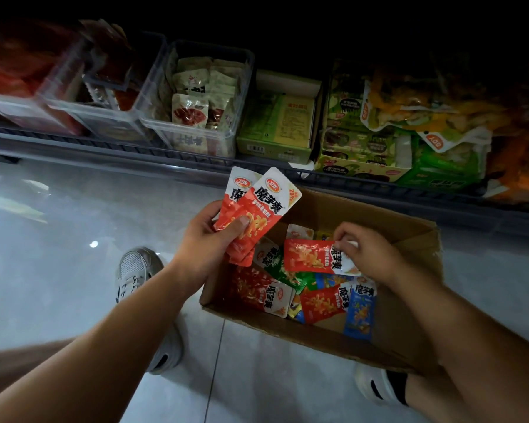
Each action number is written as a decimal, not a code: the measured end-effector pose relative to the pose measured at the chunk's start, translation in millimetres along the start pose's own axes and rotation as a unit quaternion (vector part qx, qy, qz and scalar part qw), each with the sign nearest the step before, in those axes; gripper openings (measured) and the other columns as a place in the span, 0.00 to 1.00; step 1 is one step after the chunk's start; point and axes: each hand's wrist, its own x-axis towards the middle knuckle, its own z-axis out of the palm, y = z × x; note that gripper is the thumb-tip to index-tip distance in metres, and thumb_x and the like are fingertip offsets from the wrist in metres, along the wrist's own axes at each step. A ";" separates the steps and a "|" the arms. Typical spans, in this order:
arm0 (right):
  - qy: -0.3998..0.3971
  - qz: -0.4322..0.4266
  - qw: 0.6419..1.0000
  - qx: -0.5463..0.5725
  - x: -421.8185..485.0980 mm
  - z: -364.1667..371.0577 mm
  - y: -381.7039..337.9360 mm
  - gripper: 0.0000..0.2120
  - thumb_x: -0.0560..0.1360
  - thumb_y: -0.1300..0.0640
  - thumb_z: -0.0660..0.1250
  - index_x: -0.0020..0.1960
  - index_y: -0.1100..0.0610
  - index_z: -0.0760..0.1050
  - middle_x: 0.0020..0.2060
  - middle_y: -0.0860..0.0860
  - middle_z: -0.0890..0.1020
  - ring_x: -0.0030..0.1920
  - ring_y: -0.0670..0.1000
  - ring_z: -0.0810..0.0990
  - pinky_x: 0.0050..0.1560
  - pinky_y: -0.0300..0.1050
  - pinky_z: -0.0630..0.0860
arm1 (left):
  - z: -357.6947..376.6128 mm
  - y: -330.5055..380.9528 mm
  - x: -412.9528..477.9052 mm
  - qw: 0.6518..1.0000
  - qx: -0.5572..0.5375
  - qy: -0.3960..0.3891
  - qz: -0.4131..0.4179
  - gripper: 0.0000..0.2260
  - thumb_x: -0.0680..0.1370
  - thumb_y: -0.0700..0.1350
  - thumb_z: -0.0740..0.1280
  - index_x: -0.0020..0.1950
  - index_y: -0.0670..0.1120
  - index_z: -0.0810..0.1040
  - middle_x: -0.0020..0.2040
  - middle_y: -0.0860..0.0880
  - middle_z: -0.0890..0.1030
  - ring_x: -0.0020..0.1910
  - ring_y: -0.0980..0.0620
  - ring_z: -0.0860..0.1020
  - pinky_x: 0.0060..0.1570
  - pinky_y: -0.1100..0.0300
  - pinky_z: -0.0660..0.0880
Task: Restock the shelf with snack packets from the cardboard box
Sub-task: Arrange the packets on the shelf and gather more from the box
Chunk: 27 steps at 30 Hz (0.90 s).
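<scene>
An open cardboard box [409, 239] sits on the floor in front of the shelf and holds several red, green and blue snack packets [263, 293]. My left hand [208, 239] grips a fanned bunch of red packets [257, 206] above the box's left edge. Over the box, my right hand [367, 251] pinches the white end of another red packet [309, 256], which lies just above the loose ones. The low shelf [110, 145] runs across the top of the view.
On the shelf stand clear plastic bins [242, 96] of snack packs, green cartons [275, 129] and piled bags [425, 105] at the right. My two shoes [138, 270] stand on the grey tiled floor, one left of the box, one below it.
</scene>
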 end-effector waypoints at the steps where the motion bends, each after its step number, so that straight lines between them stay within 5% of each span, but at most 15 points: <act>1: 0.004 -0.013 1.000 0.007 -1.8 -11.5 -11.2 0.06 0.80 0.54 0.67 0.46 0.44 0.75 0.46 0.45 0.81 0.46 0.42 0.79 0.42 0.45 0.75 | 0.4 1.0 -1.0 1.000 -0.004 0.002 0.000 0.20 0.76 0.49 0.74 0.66 0.49 0.78 0.56 0.45 0.86 0.53 0.42 0.86 0.57 0.37 0.81; 5: -0.042 -0.039 0.998 0.009 -17.2 -60.8 -61.7 0.04 0.78 0.57 0.70 0.47 0.48 0.80 0.44 0.45 0.83 0.43 0.35 0.79 0.42 0.40 0.71 | 3.1 6.8 -8.2 1.000 -0.008 0.004 -0.007 0.28 0.70 0.58 0.78 0.68 0.53 0.76 0.56 0.48 0.86 0.53 0.43 0.86 0.58 0.36 0.80; 8: -0.086 -0.057 0.993 -0.052 -29.8 -84.0 -98.1 0.06 0.77 0.57 0.71 0.45 0.46 0.81 0.45 0.42 0.82 0.42 0.32 0.77 0.40 0.34 0.69 | 7.9 8.5 -15.9 1.000 0.016 -0.007 0.009 0.24 0.73 0.58 0.77 0.67 0.56 0.77 0.55 0.51 0.87 0.53 0.47 0.86 0.60 0.38 0.79; 12: 0.007 -0.090 0.996 -0.028 -38.9 -85.6 -125.8 0.05 0.76 0.57 0.72 0.46 0.47 0.81 0.43 0.40 0.81 0.41 0.32 0.77 0.35 0.27 0.68 | 18.1 17.8 -30.7 0.997 0.042 -0.068 0.015 0.26 0.71 0.61 0.78 0.66 0.55 0.78 0.56 0.51 0.87 0.55 0.48 0.86 0.62 0.40 0.78; 17: 0.114 -0.106 0.988 0.005 -38.8 -66.7 -136.1 0.08 0.73 0.52 0.76 0.46 0.44 0.78 0.48 0.37 0.78 0.49 0.43 0.79 0.44 0.41 0.73 | 22.6 24.2 -38.0 0.992 0.027 -0.120 0.005 0.22 0.71 0.52 0.76 0.64 0.52 0.78 0.55 0.48 0.87 0.54 0.46 0.86 0.61 0.42 0.80; 21: 0.171 -0.126 0.970 0.122 -34.8 -48.1 -139.5 0.14 0.75 0.53 0.74 0.57 0.46 0.75 0.49 0.41 0.79 0.48 0.43 0.80 0.44 0.41 0.79 | 14.6 20.0 -30.8 0.995 0.009 -0.101 -0.004 0.25 0.71 0.50 0.79 0.66 0.49 0.78 0.58 0.46 0.86 0.56 0.43 0.85 0.62 0.39 0.78; 24: 0.231 -0.065 0.945 0.220 -19.6 -35.1 -106.4 0.11 0.79 0.53 0.69 0.59 0.46 0.72 0.49 0.47 0.80 0.49 0.50 0.82 0.48 0.49 0.81 | 3.2 17.1 -20.8 0.999 -0.025 -0.040 0.003 0.24 0.72 0.45 0.77 0.67 0.45 0.77 0.58 0.43 0.86 0.55 0.42 0.85 0.59 0.40 0.80; 27: 0.073 0.018 0.996 0.055 -6.8 -6.4 -41.9 0.09 0.79 0.57 0.67 0.57 0.45 0.76 0.51 0.46 0.81 0.51 0.49 0.81 0.52 0.49 0.80 | -4.6 12.2 -13.8 0.999 -0.030 0.001 0.013 0.19 0.76 0.40 0.74 0.67 0.43 0.77 0.58 0.42 0.85 0.54 0.43 0.86 0.54 0.45 0.83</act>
